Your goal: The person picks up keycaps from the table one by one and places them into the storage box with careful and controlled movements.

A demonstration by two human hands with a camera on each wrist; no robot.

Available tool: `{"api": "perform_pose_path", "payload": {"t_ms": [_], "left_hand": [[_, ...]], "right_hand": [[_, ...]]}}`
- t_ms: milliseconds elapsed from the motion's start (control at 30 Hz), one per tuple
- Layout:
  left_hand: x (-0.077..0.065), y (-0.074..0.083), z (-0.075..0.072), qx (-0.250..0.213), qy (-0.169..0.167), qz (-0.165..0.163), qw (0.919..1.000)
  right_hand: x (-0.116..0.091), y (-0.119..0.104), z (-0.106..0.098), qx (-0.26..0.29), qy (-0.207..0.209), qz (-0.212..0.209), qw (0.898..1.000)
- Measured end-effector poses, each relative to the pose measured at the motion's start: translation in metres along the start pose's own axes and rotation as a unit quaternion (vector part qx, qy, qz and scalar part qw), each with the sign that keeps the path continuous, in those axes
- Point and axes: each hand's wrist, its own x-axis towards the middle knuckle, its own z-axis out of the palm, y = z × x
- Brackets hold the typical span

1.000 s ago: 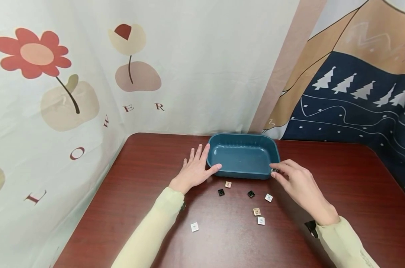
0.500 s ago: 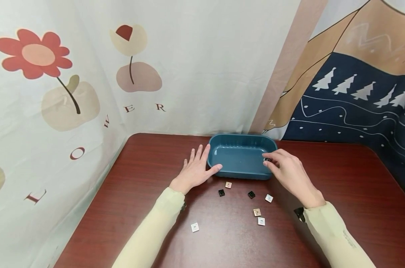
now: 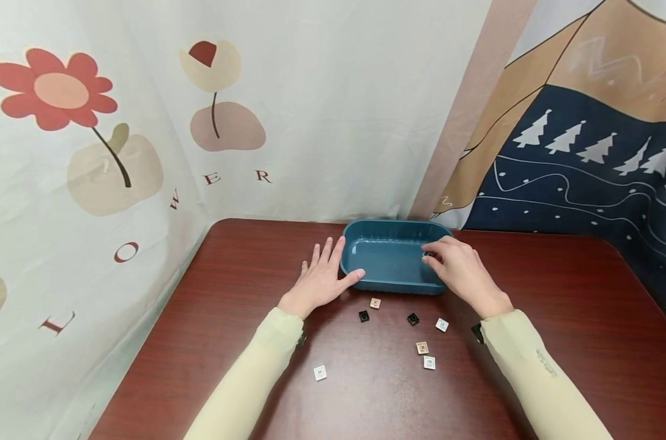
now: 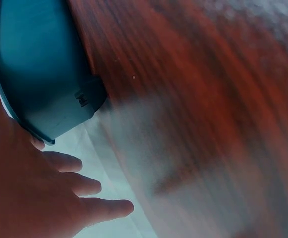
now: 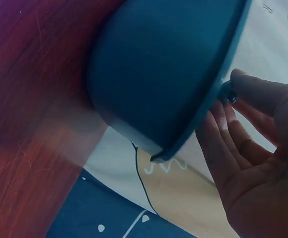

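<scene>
A blue plastic basin point(image 3: 393, 286) stands at the back of the table. My left hand point(image 3: 321, 278) rests against its left end with fingers spread and the thumb over the near rim. Over the basin's right end, my right hand point(image 3: 458, 270) pinches a small dark keycap point(image 5: 228, 93) between thumb and fingers; most of it is hidden by the fingertips. In front of the basin lie a pink keycap point(image 3: 375, 303), two black keycaps, one of them point(image 3: 413, 319) near the middle, a tan keycap point(image 3: 422, 348) and several white ones, one point(image 3: 320, 373) apart at the left.
The dark red-brown wooden table point(image 3: 244, 263) ends at the back against a printed cloth point(image 3: 321, 122). A navy cloth with white trees point(image 3: 558, 146) hangs at the right. The basin's far side is close to the back edge.
From beside the basin's near right corner, my right hand has moved left and farther back, carrying the dark keycap over the rim. My left hand has stayed in place.
</scene>
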Motion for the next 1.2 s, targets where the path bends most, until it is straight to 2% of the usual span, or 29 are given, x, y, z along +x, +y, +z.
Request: {"api": "perform_pose_path", "payload": {"t_ms": [367, 633, 1200], "left_hand": [[0.000, -0.001, 0.000, 0.003, 0.001, -0.001, 1.0000], [0.000, 0.000, 0.001, 0.006, 0.003, -0.003, 1.0000], [-0.001, 0.000, 0.001, 0.004, -0.003, -0.004, 1.0000]], "right_hand": [[0.012, 0.004, 0.014, -0.029, -0.053, -0.014, 0.998], [0.023, 0.007, 0.018, -0.037, -0.091, 0.002, 0.995], [0.030, 0.007, 0.025, -0.058, -0.124, 0.008, 0.991]]}}
